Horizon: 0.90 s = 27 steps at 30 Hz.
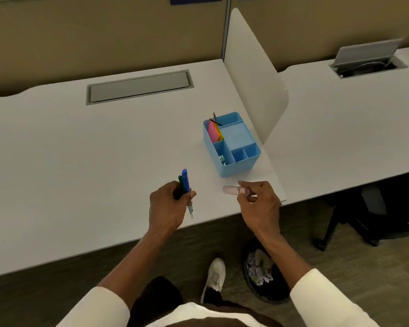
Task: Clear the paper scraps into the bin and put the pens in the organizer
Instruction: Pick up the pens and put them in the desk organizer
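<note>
My left hand (pixel 168 206) grips a blue pen (pixel 185 182) and a green pen (pixel 180 182) upright above the white desk (pixel 80 149). My right hand (pixel 257 204) pinches a pale pink pen (pixel 230 190) that points left, just in front of the light blue organizer (pixel 232 145). The organizer has several compartments; one holds coloured sticky notes (pixel 214 132) and a dark pen stands at its back. A black bin (pixel 262 274) with crumpled paper scraps (pixel 257 270) stands on the floor under the desk edge, partly hidden by my right forearm.
A white divider panel (pixel 253 74) rises just right of the organizer. A grey cable hatch (pixel 139 87) lies at the back of the desk. The neighbouring desk has an open hatch (pixel 368 60) and a dark chair (pixel 376 213) beneath. My white shoe (pixel 215 277) is beside the bin.
</note>
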Each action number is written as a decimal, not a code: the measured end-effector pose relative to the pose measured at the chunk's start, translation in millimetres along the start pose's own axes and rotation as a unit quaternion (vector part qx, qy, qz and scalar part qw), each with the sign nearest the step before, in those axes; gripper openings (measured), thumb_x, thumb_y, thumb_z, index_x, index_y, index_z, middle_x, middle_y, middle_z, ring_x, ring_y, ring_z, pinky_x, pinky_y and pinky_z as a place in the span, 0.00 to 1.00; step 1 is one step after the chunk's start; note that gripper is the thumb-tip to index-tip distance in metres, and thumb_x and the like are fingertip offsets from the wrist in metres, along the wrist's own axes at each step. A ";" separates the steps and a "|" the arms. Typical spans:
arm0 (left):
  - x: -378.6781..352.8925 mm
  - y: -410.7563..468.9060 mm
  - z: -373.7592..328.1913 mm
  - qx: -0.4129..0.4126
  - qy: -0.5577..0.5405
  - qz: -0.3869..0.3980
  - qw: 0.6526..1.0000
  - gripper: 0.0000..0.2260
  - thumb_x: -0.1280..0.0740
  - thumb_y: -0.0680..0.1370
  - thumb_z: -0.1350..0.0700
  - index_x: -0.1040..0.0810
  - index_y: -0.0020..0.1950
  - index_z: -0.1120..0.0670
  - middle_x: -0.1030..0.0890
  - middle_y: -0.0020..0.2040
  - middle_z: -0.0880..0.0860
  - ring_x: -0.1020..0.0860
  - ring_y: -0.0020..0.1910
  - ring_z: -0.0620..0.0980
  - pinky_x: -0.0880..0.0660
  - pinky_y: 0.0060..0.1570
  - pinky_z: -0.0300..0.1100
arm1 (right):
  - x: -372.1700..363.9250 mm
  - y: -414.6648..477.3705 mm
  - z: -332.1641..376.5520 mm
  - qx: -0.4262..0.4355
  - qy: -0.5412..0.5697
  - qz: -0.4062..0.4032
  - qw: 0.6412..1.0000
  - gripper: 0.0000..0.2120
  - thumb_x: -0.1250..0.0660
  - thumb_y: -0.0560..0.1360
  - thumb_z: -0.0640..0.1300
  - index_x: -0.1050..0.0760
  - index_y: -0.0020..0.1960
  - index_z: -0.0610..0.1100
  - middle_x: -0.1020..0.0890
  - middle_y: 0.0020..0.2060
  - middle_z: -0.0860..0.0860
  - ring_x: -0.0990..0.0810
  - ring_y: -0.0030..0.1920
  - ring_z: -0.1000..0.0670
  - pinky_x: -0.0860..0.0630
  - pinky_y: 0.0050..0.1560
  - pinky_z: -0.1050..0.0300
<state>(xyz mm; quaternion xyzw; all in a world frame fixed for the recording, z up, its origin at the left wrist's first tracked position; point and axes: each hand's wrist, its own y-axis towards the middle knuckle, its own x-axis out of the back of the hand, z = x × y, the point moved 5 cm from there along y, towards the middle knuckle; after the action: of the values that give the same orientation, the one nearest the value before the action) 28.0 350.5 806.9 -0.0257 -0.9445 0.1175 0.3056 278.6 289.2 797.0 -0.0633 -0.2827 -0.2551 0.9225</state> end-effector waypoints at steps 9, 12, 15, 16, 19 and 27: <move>2.1 55.0 -26.0 -0.028 -0.028 0.003 0.999 0.13 0.21 0.75 0.51 0.17 0.56 0.51 0.15 0.48 0.43 0.17 0.46 0.44 0.24 0.52 0.34 | 25.0 89.7 26.0 0.057 -0.023 -0.107 0.992 0.10 0.25 0.78 0.46 0.20 0.56 0.43 0.15 0.49 0.49 0.16 0.46 0.52 0.17 0.46 0.63; 6.1 73.3 -35.1 -0.045 -0.027 0.023 0.998 0.12 0.21 0.75 0.51 0.17 0.56 0.51 0.16 0.47 0.42 0.18 0.45 0.39 0.26 0.48 0.29 | 26.3 104.7 29.0 0.061 -0.068 -0.133 0.987 0.11 0.25 0.79 0.47 0.19 0.56 0.42 0.15 0.49 0.48 0.16 0.45 0.52 0.18 0.45 0.64; 9.2 95.3 -51.1 -0.060 -0.028 0.035 0.997 0.11 0.22 0.75 0.49 0.19 0.54 0.48 0.16 0.47 0.43 0.19 0.43 0.41 0.28 0.47 0.31 | 21.0 114.1 30.9 0.063 -0.126 -0.137 0.981 0.09 0.26 0.79 0.46 0.18 0.56 0.41 0.16 0.48 0.46 0.16 0.44 0.49 0.14 0.45 0.53; 9.4 102.7 -57.4 -0.067 -0.028 0.041 0.997 0.11 0.22 0.75 0.49 0.20 0.54 0.48 0.17 0.47 0.42 0.19 0.43 0.42 0.29 0.47 0.30 | 18.9 115.8 30.7 0.062 -0.143 -0.137 0.978 0.09 0.26 0.79 0.45 0.18 0.56 0.41 0.16 0.49 0.45 0.16 0.44 0.48 0.14 0.45 0.50; 7.5 120.2 -75.0 -0.092 -0.031 0.062 0.993 0.13 0.22 0.75 0.47 0.19 0.56 0.48 0.17 0.47 0.42 0.18 0.44 0.44 0.31 0.44 0.25 | 13.9 118.9 31.2 0.049 -0.177 -0.137 0.973 0.10 0.26 0.79 0.44 0.17 0.57 0.41 0.16 0.51 0.43 0.14 0.46 0.45 0.14 0.47 0.50; -9.3 146.1 -117.9 -0.167 -0.027 0.107 0.980 0.17 0.22 0.75 0.48 0.17 0.60 0.53 0.18 0.47 0.41 0.19 0.42 0.36 0.32 0.39 0.14 | 7.7 130.9 25.2 -0.003 -0.211 -0.104 0.972 0.10 0.27 0.80 0.48 0.16 0.59 0.45 0.16 0.55 0.47 0.15 0.48 0.48 0.23 0.45 0.59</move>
<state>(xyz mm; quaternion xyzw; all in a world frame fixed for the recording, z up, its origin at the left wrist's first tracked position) 101.0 515.6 859.5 -0.1739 -0.9507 -0.0093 0.2566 338.1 405.2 825.8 -0.0891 -0.4751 -0.3314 0.8102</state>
